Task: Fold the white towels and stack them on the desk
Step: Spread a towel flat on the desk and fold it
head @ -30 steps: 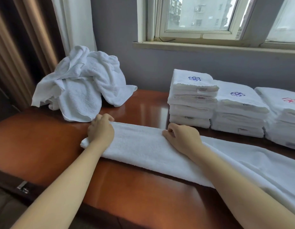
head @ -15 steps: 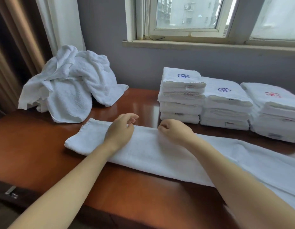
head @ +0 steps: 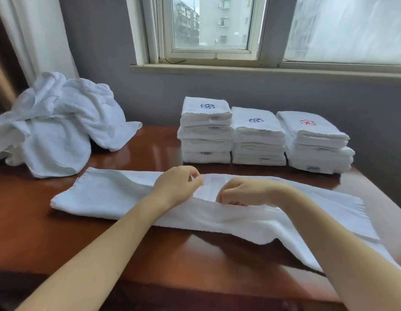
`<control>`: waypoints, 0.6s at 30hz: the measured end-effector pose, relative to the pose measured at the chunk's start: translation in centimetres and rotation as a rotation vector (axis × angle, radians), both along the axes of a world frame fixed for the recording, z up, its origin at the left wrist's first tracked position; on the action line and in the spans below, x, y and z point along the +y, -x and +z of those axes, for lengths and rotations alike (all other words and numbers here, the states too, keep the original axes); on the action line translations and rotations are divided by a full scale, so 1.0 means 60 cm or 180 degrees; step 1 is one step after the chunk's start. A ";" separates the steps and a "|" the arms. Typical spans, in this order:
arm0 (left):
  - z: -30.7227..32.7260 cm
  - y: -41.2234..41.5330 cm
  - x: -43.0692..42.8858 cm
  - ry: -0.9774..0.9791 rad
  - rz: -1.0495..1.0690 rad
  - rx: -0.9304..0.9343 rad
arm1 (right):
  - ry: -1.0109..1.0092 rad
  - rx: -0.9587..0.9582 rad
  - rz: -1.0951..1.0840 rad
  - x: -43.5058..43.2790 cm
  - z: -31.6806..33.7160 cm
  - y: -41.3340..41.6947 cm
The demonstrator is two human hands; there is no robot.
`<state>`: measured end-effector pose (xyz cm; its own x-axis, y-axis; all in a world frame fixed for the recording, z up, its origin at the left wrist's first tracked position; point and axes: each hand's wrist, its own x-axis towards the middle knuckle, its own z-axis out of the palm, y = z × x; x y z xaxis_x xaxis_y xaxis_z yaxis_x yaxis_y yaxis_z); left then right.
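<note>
A long white towel (head: 109, 194), folded lengthwise, lies across the brown desk (head: 37, 232), and its right end hangs over the near edge. My left hand (head: 176, 187) rests on the towel's middle with loosely curled fingers, and I see no cloth between them. Close beside it, my right hand (head: 244, 191) has its fingers curled down onto a raised fold of the same towel and grips it. Three stacks of folded white towels (head: 206, 131) stand in a row at the back, two topped with blue flower embroidery and one with red.
A heap of unfolded white towels (head: 58, 122) sits at the back left of the desk. Behind the desk are a grey wall and a window sill (head: 240, 69). A curtain (head: 35, 34) hangs at the far left.
My left hand has slid right along the towel from its left end to the middle, beside my right hand. My right hand's fingers have curled onto the fold. The view has shifted left.
</note>
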<state>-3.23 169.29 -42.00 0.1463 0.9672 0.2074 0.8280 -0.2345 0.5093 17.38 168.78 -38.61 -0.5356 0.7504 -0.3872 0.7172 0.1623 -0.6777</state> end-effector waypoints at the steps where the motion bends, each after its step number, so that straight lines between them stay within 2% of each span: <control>1: 0.000 0.002 -0.004 0.0103 -0.0022 0.0183 | -0.0201 -0.0017 -0.0086 0.001 -0.003 0.003; 5: -0.019 0.010 -0.022 0.0403 -0.0322 0.0208 | -0.1378 -0.0589 -0.0292 -0.004 -0.019 0.006; 9: -0.017 0.013 -0.026 0.0611 -0.0506 -0.0092 | -0.1481 -0.0916 -0.0115 -0.011 -0.030 0.000; 14: -0.002 0.010 -0.031 0.0790 -0.0878 0.0182 | -0.1997 -0.1296 0.0063 -0.010 -0.027 0.001; 18: 0.017 0.016 -0.032 0.1122 -0.1259 0.0511 | -0.1945 -0.1298 0.0085 -0.009 -0.026 -0.005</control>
